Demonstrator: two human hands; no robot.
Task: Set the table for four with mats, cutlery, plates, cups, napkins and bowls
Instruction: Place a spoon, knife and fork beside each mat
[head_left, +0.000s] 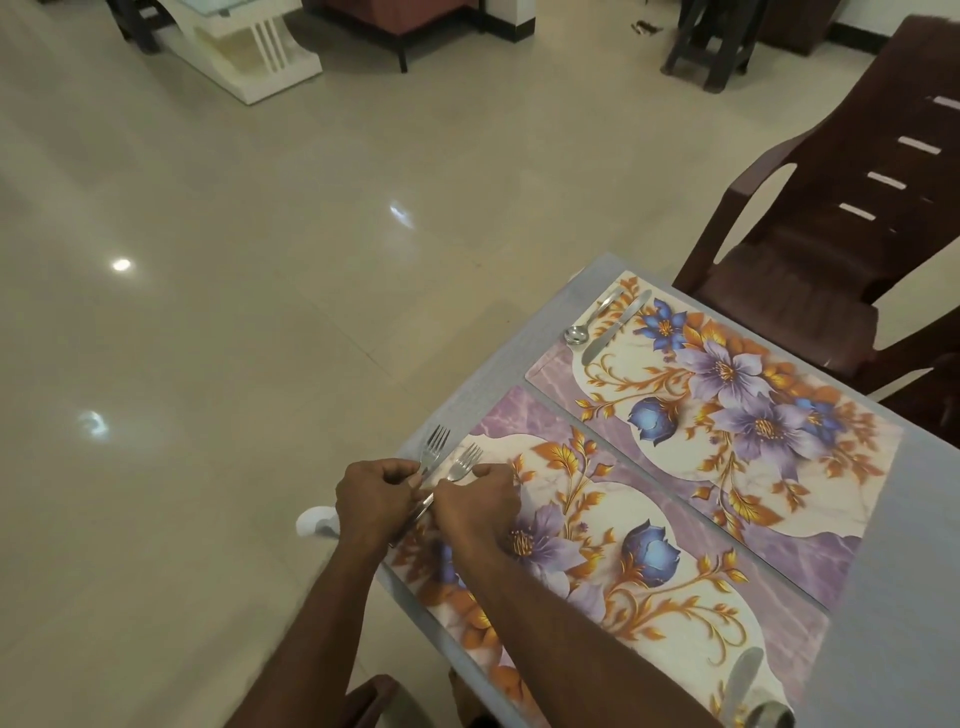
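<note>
Steel forks: left hand, right hand each pinching one over glossy floral mat.

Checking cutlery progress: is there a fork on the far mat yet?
No, the far mat carries only a spoon and a knife.

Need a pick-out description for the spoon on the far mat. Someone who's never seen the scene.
Start at the brown plastic chair at the table's far end; the floral mat in front of it is the far mat. At its left end two silver pieces lie side by side. The spoon is the outer one, with a round bowl, unlike the flat-bladed knife beside it.
</note>
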